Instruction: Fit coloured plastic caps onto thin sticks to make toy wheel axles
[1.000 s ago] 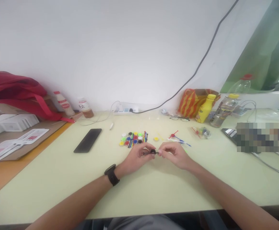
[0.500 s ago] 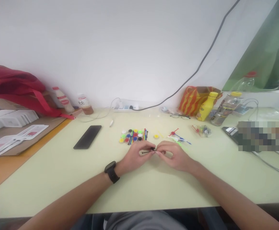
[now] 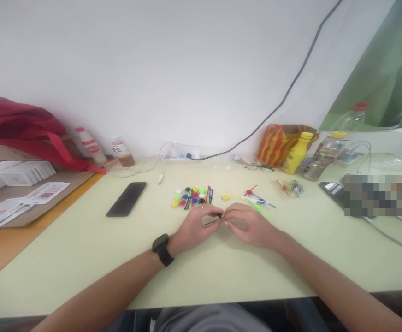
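My left hand (image 3: pixel 196 227) and my right hand (image 3: pixel 251 225) meet fingertip to fingertip just above the table's middle. Both pinch a thin black plastic arrow (image 3: pixel 212 222), whose shaft sticks out to the left beneath my left fingers. A small dark part shows at the fingertips, too covered to make out. Beyond the hands lie rows of coloured round discs (image 3: pixel 185 197) with thin coloured arrows (image 3: pixel 210 193) among them. One yellow disc (image 3: pixel 225 197) sits apart. To its right rest a red arrow with a disc (image 3: pixel 249 192) and a blue and white arrow (image 3: pixel 265 203).
A black phone (image 3: pixel 127 199) lies left. A clear bag of small parts (image 3: pixel 291 187) is at right, before a yellow bottle (image 3: pixel 297 154) and a striped bag (image 3: pixel 273 145). A power strip (image 3: pixel 180 156) lies by the wall. White cards (image 3: pixel 49 193) lie far left.
Both hands stay nearly in place, still pinching the black arrow. Its shaft now tilts a little more, with the left end lower. The camera view has shifted slightly.
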`<act>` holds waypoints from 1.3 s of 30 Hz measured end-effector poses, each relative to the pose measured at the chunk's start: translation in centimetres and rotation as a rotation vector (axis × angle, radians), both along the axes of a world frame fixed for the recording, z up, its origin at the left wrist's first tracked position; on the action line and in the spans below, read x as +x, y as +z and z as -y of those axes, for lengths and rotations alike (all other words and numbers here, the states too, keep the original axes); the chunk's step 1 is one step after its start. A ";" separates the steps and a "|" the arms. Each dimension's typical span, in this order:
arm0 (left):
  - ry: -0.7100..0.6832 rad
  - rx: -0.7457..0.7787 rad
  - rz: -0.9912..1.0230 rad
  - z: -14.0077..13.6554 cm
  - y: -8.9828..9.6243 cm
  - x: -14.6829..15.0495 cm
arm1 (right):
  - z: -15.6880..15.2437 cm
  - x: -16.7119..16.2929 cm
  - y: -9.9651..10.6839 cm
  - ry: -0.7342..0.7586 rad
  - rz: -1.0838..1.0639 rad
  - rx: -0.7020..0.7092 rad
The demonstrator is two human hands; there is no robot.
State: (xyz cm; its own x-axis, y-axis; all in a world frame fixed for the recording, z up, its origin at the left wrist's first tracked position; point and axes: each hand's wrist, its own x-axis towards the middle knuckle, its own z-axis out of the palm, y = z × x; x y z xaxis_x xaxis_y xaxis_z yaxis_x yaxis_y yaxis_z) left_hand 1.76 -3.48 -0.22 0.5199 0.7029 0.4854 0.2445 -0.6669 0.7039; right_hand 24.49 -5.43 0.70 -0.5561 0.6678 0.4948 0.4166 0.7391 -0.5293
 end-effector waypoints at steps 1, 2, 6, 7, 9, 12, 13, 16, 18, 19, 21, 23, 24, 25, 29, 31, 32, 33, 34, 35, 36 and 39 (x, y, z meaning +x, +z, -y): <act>0.014 0.016 0.002 0.0 0.0 0.0 | -0.1 0.0 0.0 -0.001 0.004 0.002; 0.030 0.031 0.003 0.0 -0.1 -0.1 | -0.1 0.1 -0.1 -0.001 0.008 0.004; 0.073 0.074 -0.023 -0.1 -0.2 -0.2 | -0.2 0.2 -0.1 -0.029 0.002 -0.027; 0.075 0.074 -0.028 -0.1 -0.2 -0.3 | -0.2 0.2 -0.1 -0.046 -0.011 -0.056; 0.083 0.064 -0.029 -0.1 -0.2 -0.3 | -0.3 0.2 -0.1 -0.074 -0.042 -0.138; 0.099 0.037 -0.008 0.0 0.0 -0.3 | -0.4 0.1 0.0 -0.083 -0.087 -0.274; 0.101 0.033 0.000 0.0 0.1 -0.3 | -0.4 0.1 0.1 -0.081 -0.110 -0.310; 0.092 0.042 0.023 0.1 0.2 -0.2 | -0.5 0.0 0.3 -0.052 -0.204 -0.393; 0.063 0.042 0.054 0.3 0.2 -0.1 | -0.7 -0.1 0.3 -0.023 -0.265 -0.437; 0.038 0.024 0.076 0.3 0.3 0.0 | -0.8 -0.1 0.2 -0.012 -0.292 -0.459; -0.028 -0.069 0.134 0.5 0.3 0.1 | -1.1 0.0 -0.1 0.009 -0.336 -0.507; -0.081 -0.208 0.194 0.4 0.3 0.2 | -1.4 0.0 -0.4 -0.003 -0.392 -0.526; -0.089 -0.277 0.227 0.3 0.3 0.3 | -1.5 0.1 -0.6 -0.038 -0.428 -0.506; -0.083 -0.337 0.261 0.2 0.2 0.3 | -1.6 0.2 -0.6 -0.088 -0.458 -0.465; -0.008 -0.502 0.383 -0.5 0.0 0.4 | -1.4 0.4 -0.5 -0.225 -0.453 -0.269; 0.011 -0.548 0.414 -0.6 0.2 0.4 | -1.1 0.3 -0.5 -0.196 -0.425 -0.234; 0.016 -0.565 0.425 -0.6 0.3 0.4 | -0.9 0.2 -0.6 -0.179 -0.423 -0.224; 0.021 -0.579 0.434 -0.6 0.4 0.4 | -0.8 0.1 -0.7 -0.164 -0.425 -0.218; 0.022 -0.591 0.440 -0.6 0.5 0.4 | -0.7 -0.1 -0.8 -0.154 -0.430 -0.218; 0.021 -0.600 0.445 -0.5 0.5 0.4 | -0.6 -0.2 -0.9 -0.151 -0.439 -0.226; 0.020 -0.604 0.448 -0.5 0.6 0.4 | -0.6 -0.2 -1.0 -0.150 -0.444 -0.246; 0.036 -0.589 0.445 -0.5 0.5 0.5 | -0.8 0.1 -0.9 -0.056 -0.385 -0.452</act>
State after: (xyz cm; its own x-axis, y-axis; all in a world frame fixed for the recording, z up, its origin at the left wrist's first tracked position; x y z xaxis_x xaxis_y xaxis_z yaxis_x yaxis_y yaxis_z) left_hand 2.23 -3.00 0.23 0.3339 0.9248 0.1822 -0.1332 -0.1451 0.9804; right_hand 24.56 -4.60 -0.22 -0.3511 0.8823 0.3135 0.1643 0.3877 -0.9070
